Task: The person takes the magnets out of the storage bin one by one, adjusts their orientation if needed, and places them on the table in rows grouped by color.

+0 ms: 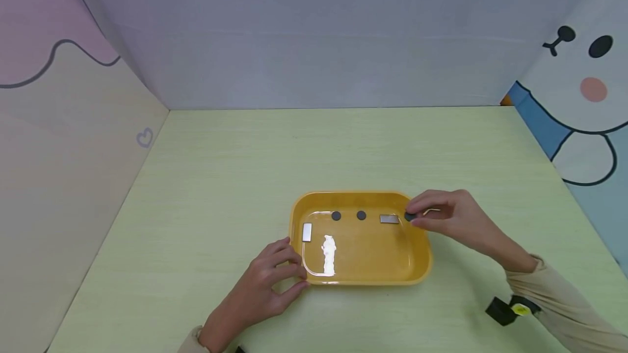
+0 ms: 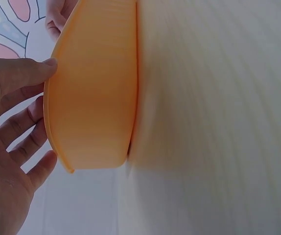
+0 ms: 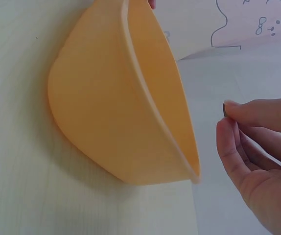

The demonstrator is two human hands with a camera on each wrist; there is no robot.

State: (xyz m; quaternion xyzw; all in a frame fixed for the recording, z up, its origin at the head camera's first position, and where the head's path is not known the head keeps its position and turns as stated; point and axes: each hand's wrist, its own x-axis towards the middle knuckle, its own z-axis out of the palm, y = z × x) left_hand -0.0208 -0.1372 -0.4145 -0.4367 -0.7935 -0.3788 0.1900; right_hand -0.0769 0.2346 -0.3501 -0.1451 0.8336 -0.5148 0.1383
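Observation:
A yellow rectangular tray (image 1: pixel 363 281) with rounded corners and raised walls stands on the table. My left hand (image 1: pixel 277 277) holds its rim at the near left corner, thumb and fingertips spread along the edge. Over the tray's far right corner, my right hand (image 1: pixel 444 214) pinches a small black disc (image 1: pixel 409 216) between thumb and fingers. From the right wrist view, the disc (image 3: pixel 224 109) appears thin and edge-on, above the rim. Inside the tray lie two black discs, one at left (image 1: pixel 336 215) and another (image 1: pixel 361 215), plus two silver rectangular plates (image 1: pixel 307 232), (image 1: pixel 390 219).
The pale green table (image 1: pixel 235 162) extends around the tray. A plain wall (image 1: pixel 314 70) rises behind, with cartoon-printed panels at left (image 1: pixel 59 178) and right (image 1: pixel 589 168). A black wrist device (image 1: pixel 501 311) hangs by the right sleeve (image 1: pixel 554 298).

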